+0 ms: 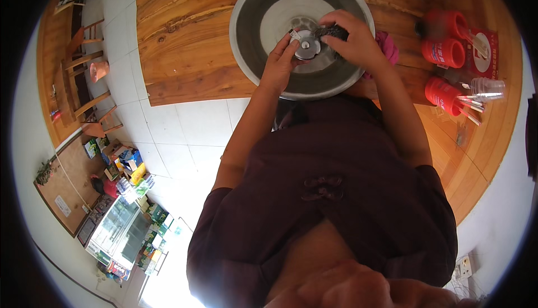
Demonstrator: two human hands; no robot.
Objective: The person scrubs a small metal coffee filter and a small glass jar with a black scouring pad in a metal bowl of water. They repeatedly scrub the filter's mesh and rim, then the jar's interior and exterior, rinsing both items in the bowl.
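My left hand (282,62) holds a small round metal part with a central knob, perhaps a lid (307,48), by its left edge over a large metal basin (248,62). A small pale piece sticks out at the part's upper left. Just to the right, my right hand (352,39) grips a dark, bristly scouring pad (335,34), which is at the part's upper right edge; whether they touch is hard to tell. Shallow water appears to lie in the basin. A pink cloth (386,48) lies against the basin's right side, partly hidden by my right forearm.
The basin stands on a wooden table (189,43). At the right are a red cup (444,52), another red container (442,94) with thin sticks, clear plastic cups (487,88) and a red box (483,54). Wooden chairs, cartons and a glass display case (117,228) stand at the left.
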